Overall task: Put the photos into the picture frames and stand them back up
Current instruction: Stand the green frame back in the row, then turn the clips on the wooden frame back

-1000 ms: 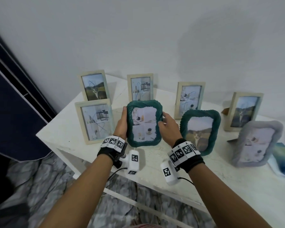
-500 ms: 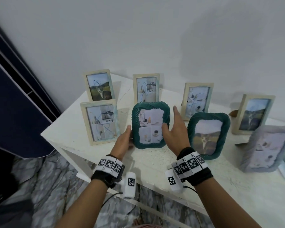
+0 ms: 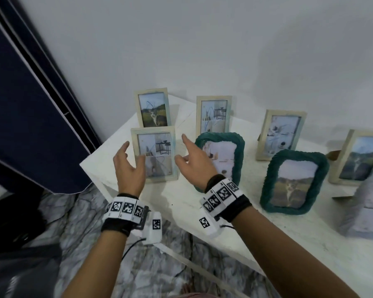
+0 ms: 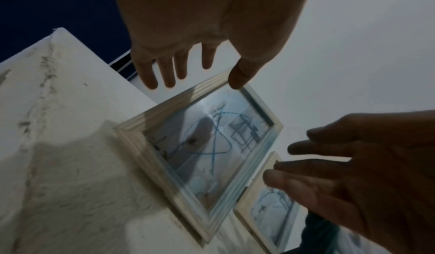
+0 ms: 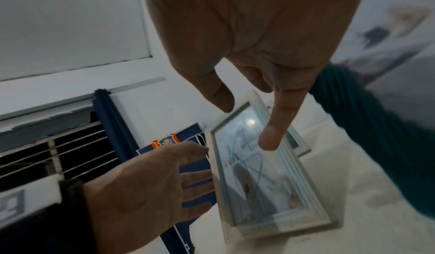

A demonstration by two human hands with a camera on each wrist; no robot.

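A cream frame holding a photo with blue scribbles stands upright at the front left of the white table. My left hand hovers open just left of it, and my right hand hovers open just right of it; neither grips it. In the left wrist view the left thumb is near the top corner of the cream frame. In the right wrist view the right index finger points down over the cream frame. The green wavy frame stands free behind my right hand.
Several more filled frames stand on the table: cream ones along the wall, a second green one, a grey one at the right. The table corner lies left of my left hand, beside a dark blue curtain.
Both hands let go of the green wavy frame, which stays standing. They moved left and opened on either side of the front cream frame.
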